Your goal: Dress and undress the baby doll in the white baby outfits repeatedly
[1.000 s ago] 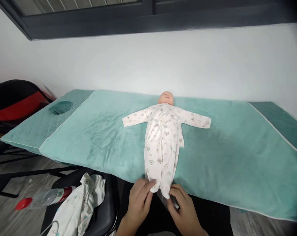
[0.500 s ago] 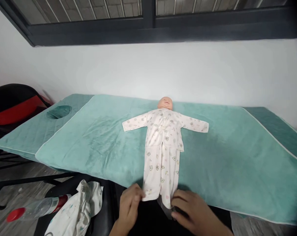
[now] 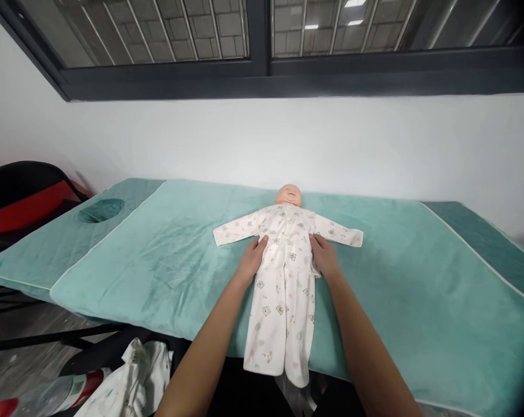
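A baby doll (image 3: pixel 288 195) lies face up on a green padded bed, its arms spread wide. It wears a white printed long-sleeved top (image 3: pixel 288 231) and matching trousers (image 3: pixel 268 315), whose cuffs reach past the bed's near edge. At the left side of the doll's waist, my left hand (image 3: pixel 253 258) is closed on the torso through the top, thumb uppermost. On the opposite side my right hand (image 3: pixel 325 255) grips the torso the same way, below the sleeve. The undersides of both hands are hidden.
The green bed (image 3: pixel 400 301) runs along a white wall under a dark window frame (image 3: pixel 166 81); a face hole (image 3: pixel 101 211) opens at its left end. At lower left are a crumpled white cloth (image 3: pixel 129 382) and a bottle (image 3: pixel 48 397). A black-and-red chair (image 3: pixel 27 202) stands far left.
Both my hands have moved from the trouser cuffs up to the sides of the doll's waist. The camera view has tilted up slightly. The doll still lies in the same pose.
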Motion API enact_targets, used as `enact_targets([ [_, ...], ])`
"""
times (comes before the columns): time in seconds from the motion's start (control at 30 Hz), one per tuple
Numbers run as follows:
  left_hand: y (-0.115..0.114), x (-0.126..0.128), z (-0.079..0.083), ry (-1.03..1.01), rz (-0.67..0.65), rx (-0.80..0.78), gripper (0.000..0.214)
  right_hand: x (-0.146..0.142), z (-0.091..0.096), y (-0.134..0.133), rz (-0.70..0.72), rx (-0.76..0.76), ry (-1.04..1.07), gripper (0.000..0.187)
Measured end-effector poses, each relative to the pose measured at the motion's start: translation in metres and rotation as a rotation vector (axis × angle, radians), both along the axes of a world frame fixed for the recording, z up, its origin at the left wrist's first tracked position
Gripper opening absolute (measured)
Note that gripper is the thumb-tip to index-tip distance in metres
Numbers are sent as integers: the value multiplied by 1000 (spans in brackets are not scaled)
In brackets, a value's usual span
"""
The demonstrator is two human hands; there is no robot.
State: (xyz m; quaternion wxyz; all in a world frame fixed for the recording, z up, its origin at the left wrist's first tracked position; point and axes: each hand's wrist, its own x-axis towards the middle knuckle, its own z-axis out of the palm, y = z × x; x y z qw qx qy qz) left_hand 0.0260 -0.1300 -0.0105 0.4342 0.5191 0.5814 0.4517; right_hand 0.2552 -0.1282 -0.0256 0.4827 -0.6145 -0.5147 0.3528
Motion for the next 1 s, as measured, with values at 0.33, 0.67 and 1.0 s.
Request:
enact_targets([
  [0.33,25,29,-2,-90,30,67,57,8,-9,2,205,134,467,64],
  [0.67,-11,-22,-32,141,161,40,37,29,-4,-36,110,-28,-157,35],
  [1.0,-198,-152,-75,703,643,184,34,104,13,-6,643,-382,139,46],
])
